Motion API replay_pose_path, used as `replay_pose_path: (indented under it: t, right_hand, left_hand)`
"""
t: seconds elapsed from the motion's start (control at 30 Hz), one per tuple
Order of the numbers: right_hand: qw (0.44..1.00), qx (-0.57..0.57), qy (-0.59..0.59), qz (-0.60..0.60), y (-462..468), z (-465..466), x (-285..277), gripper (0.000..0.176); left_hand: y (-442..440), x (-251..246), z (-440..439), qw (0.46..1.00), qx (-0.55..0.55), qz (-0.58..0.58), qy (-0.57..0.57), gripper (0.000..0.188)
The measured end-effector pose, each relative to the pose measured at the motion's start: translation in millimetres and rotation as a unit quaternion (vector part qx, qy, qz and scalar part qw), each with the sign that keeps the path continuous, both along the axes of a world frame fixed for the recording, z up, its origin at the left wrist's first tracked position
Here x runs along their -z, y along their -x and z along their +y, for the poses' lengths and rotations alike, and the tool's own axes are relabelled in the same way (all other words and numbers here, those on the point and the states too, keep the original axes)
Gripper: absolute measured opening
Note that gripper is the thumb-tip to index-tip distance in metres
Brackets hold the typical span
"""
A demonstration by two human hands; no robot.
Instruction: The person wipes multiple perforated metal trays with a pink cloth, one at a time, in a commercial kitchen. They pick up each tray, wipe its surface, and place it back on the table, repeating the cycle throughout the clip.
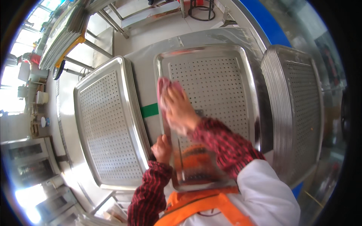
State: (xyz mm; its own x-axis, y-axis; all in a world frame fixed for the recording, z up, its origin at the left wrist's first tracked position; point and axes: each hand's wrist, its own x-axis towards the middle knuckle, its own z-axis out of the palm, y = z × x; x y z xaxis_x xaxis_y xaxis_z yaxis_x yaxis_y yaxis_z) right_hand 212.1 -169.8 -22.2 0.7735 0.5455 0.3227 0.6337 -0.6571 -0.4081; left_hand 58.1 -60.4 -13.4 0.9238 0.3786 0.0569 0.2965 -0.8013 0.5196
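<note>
Before me lies a perforated metal tray [215, 84] with a raised, shiny rim. My right hand [179, 106] presses a pink cloth [163, 84] onto the tray's left rim and the strip of surface beside it. Lower down on that same left rim, my left hand [162, 148] grips the edge with curled fingers. Both forearms wear red-and-black checked sleeves. The right forearm covers part of the tray's holes, and the near end reflects my orange apron [203, 206].
A stack of similar perforated trays [107, 121] stands at left, and a taller stack [302, 113] at right. Green tape [150, 110] crosses the metal table [144, 73]. Beyond the far left corner, a rack holds stacked flat sheets [63, 42]. A round-based stool [202, 11] stands farther off.
</note>
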Motion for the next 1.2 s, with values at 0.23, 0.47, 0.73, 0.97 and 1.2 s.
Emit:
replay_pose_path:
  t: [0.23,0.47,0.73,0.97,1.2]
  right_hand:
    - [0.962,-0.255,0.047,0.079,177.0,-101.2,-36.4,0.045]
    - [0.981,0.040,0.148,-0.120,-55.7,-139.9,0.9,0.053]
    - [0.995,-0.015,-0.060,-0.079,-31.0,23.0,16.2,0.039]
    - [0.957,0.028,-0.157,0.244,214.4,-5.9,-39.7,0.048]
    - [0.918,-0.156,-0.099,0.351,299.9,-26.3,-48.5,0.032]
  left_hand:
    - [-1.4,3.0,5.3,0.994,0.000,-0.059,0.090,0.026]
    - [3.2,11.6,8.1,0.997,0.004,-0.033,0.074,0.035]
    - [1.3,8.9,7.2,0.994,-0.012,0.005,0.105,0.041]
    - [-8.0,8.0,8.4,0.993,-0.007,0.024,0.113,0.045]
    - [-11.8,9.7,0.1,0.995,-0.027,0.100,-0.011,0.043]
